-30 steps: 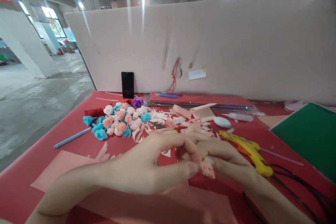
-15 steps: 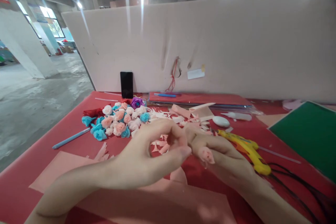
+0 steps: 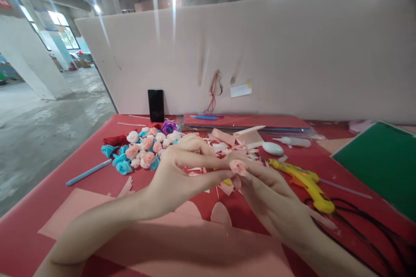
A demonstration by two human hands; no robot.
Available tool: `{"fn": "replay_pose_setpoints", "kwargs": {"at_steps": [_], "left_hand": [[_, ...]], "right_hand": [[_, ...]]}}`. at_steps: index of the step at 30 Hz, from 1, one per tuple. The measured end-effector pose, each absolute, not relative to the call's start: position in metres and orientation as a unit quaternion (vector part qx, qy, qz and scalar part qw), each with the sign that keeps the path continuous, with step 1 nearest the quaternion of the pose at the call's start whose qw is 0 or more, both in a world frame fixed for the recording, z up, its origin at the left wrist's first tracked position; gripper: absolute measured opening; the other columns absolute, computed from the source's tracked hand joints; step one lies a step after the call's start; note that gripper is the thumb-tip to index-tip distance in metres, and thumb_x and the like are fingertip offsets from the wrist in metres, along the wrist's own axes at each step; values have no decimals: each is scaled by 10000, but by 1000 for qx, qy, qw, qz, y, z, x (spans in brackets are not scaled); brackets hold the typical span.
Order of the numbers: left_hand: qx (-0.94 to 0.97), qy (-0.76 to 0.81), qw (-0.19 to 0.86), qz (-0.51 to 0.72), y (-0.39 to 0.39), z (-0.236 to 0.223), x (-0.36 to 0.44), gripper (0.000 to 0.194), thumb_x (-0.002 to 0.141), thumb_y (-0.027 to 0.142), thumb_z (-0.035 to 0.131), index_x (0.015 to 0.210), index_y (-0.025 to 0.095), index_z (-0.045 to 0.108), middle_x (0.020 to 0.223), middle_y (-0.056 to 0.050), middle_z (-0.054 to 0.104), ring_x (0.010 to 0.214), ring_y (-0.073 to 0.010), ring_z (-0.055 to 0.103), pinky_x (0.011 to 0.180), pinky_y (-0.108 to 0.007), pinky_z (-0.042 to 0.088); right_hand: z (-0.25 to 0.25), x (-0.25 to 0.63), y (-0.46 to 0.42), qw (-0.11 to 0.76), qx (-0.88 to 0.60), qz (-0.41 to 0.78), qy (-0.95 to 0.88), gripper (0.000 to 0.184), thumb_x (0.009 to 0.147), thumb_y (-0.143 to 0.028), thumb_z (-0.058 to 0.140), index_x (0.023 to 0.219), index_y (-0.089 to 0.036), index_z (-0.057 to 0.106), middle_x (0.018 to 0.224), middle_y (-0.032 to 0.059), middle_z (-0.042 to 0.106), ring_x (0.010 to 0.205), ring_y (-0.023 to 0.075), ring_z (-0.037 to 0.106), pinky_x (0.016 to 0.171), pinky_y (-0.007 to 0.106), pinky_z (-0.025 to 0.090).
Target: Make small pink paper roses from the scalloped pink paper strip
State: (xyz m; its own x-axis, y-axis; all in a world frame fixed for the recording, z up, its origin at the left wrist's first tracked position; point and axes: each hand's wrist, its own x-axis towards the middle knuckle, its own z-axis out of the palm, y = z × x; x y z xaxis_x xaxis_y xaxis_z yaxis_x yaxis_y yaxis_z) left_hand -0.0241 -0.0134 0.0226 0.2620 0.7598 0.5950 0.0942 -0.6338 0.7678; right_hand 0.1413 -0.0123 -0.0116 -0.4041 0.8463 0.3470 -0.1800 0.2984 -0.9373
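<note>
A small pink paper rose [image 3: 238, 167] sits between my hands above the middle of the red table [image 3: 152, 185]. My right hand [image 3: 273, 194] pinches it from the right, thumb and fingers closed round its base. From the left, the thumb and forefinger of my left hand [image 3: 178, 173] close on the rose's edge. A loose pink petal [image 3: 221, 214] lies below the hands, beside a large pink paper sheet [image 3: 195, 246]. Behind the fingers, pink and white paper scraps [image 3: 224, 149] are scattered, partly covered by my hands.
Several paper roses [image 3: 143, 147] in pink, white and blue are heaped at left. A blue pen [image 3: 88, 172] lies before them; a phone [image 3: 156, 105] leans on the partition. At right are a yellow glue gun [image 3: 305, 181] with black cables, a white oval object [image 3: 272, 148] and a green board [image 3: 377, 164].
The rose has moved up and left and its face has turned towards me. My left hand drew away from it, then came back and closed on it.
</note>
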Motion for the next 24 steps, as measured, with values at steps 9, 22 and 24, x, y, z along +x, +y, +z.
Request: {"fn": "replay_pose_setpoints", "kwargs": {"at_steps": [9,22,24], "left_hand": [[677,302,423,521,-5,16,-20,141,692,88,715,606,198,738,590,17,603,579,-75,531,598,-198,478],[671,255,438,541,1,1,-16,114,678,107,719,618,204,728,588,12,579,578,-91,511,543,-232,435],[675,248,415,557,2,-2,-17,103,673,121,725,612,204,721,581,13,573,563,-93,503,531,-242,435]], "right_hand": [[-12,141,-5,454,-275,595,-604,322,826,-447,589,613,-206,582,637,-12,474,627,125,438,580,256,374],[-6,154,2,383,-300,534,-692,424,834,-511,554,560,-189,590,608,-1,515,584,119,464,507,241,345],[-4,154,1,382,-299,512,-709,419,838,-513,545,578,-191,613,635,6,535,599,123,490,526,245,380]]}}
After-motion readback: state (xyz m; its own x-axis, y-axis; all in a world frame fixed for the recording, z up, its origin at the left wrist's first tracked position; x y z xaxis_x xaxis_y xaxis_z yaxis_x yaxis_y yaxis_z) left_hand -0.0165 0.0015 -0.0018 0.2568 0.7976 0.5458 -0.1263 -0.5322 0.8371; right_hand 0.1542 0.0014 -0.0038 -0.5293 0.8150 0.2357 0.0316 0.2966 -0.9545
